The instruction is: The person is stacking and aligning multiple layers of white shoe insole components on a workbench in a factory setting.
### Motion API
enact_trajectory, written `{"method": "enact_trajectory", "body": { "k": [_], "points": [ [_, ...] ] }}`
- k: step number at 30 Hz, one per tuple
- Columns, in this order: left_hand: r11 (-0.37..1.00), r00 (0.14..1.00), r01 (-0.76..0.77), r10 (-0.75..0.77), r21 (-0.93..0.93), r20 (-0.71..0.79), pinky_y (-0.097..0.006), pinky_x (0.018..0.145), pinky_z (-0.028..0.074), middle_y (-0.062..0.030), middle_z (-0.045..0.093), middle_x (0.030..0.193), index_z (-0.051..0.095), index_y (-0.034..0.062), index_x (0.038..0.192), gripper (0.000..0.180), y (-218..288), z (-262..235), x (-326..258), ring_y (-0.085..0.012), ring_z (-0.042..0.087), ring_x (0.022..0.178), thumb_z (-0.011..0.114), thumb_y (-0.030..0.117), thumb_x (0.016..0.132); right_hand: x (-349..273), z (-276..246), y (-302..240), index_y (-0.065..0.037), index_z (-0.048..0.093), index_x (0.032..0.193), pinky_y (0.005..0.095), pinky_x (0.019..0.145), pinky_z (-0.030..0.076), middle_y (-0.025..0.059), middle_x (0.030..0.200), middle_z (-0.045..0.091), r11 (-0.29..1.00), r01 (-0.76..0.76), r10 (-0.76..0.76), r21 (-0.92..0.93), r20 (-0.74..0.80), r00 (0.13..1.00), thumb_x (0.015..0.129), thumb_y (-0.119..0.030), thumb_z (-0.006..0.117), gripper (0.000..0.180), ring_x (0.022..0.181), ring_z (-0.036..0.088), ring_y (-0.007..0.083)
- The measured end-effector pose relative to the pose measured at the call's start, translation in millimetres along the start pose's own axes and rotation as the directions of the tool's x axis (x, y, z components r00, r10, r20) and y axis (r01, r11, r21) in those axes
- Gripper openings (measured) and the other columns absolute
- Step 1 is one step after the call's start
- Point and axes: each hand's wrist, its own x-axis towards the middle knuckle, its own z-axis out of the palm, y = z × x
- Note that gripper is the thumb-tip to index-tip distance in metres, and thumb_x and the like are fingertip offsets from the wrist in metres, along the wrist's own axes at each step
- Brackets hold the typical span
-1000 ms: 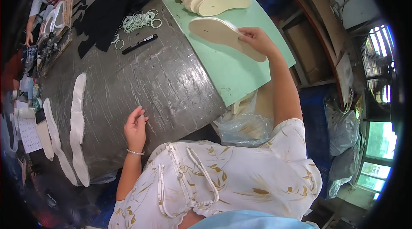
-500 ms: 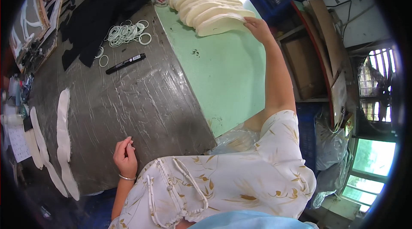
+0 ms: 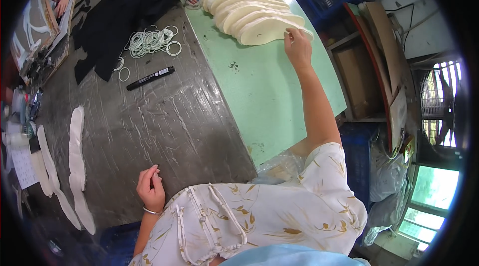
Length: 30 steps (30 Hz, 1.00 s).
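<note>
Reaching far across the green mat (image 3: pixel 269 91), our right hand (image 3: pixel 298 46) now rests its fingers on the nearest insole (image 3: pixel 267 30) of the fanned stack. A second ago it carried that insole above the mat; now the piece lies on the pile and the grip looks loose, so the laying-down seems done. Our left hand (image 3: pixel 151 189) stays curled, empty, on the grey table (image 3: pixel 164 126).

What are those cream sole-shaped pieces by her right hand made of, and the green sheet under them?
The cream insoles look like thin foam or fibreboard: matte, flat, overlapping in a fanned row. The right hand touches the nearest one. The green sheet seems a smooth, matte plastic or rubber mat, lightly stained.
</note>
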Motion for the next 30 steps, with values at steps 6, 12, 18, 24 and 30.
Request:
{"method": "enact_trajectory", "body": {
  "k": [6,12,18,24,30],
  "points": [
    [0.979,0.984,0.150,-0.162,-0.141,-0.076,-0.022,0.057,0.049,-0.0080,0.067,0.088,0.059,0.0013,0.120,0.030,-2.1,0.0,-9.0,-0.0093,0.060,0.064,0.054,0.000,0.090,-52.7,11.8,-60.2,-0.001,0.068,0.086,0.0352,0.070,0.048,0.0133,0.088,0.066,0.947,0.042,-0.097,0.317,0.161,0.982,0.086,-0.013,0.062,0.013,0.079,0.063,0.0310],
    [0.977,1.000,-0.005,0.010,-0.214,0.024,-0.026,0.066,0.051,-0.0103,0.069,0.092,0.069,-0.0014,0.095,0.013,5.7,-23.4,-8.5,-0.0160,0.065,0.073,0.059,0.003,0.088,-148.8,-21.0,-66.4,0.003,0.066,0.101,0.0311,0.074,0.051,0.0146,0.122,0.058,0.949,-0.008,-0.087,0.314,0.288,0.954,0.093,-0.012,0.055,0.020,0.092,0.064,0.0225],
    [0.985,0.936,-0.004,0.064,0.171,-0.347,-0.035,0.090,0.046,-0.0142,0.062,0.111,0.063,0.0018,0.109,0.032,-20.4,-104.7,1.1,-0.0281,0.060,0.103,0.071,0.009,0.078,-193.4,-44.5,-46.0,0.001,0.058,0.118,0.0289,0.080,0.052,0.0121,0.122,0.059,0.750,-0.369,0.159,0.549,0.392,0.906,0.092,-0.006,0.055,0.027,0.090,0.063,0.0169],
    [0.844,0.802,0.291,0.041,0.450,-0.596,-0.039,0.095,0.042,-0.0159,0.056,0.116,0.054,0.0027,0.117,0.044,-96.3,-206.5,-46.5,-0.0333,0.053,0.110,0.069,0.013,0.077,-177.3,-76.2,-111.9,0.000,0.063,0.110,0.0250,0.070,0.052,0.0071,0.107,0.063,0.846,-0.203,0.050,0.494,0.305,0.951,0.093,-0.006,0.054,0.020,0.078,0.061,0.0116],
    [0.814,0.768,0.322,0.074,0.484,-0.636,-0.040,0.091,0.044,-0.0122,0.057,0.110,0.061,0.0052,0.107,0.039,-135.2,-248.8,-35.0,-0.0320,0.054,0.105,0.074,0.022,0.075,-139.4,-33.1,-311.1,0.003,0.066,0.100,0.0250,0.065,0.048,0.0110,0.088,0.065,0.737,-0.013,-0.393,0.676,0.444,0.805,0.088,-0.009,0.059,0.018,0.073,0.061,0.0142]
  ]
}}
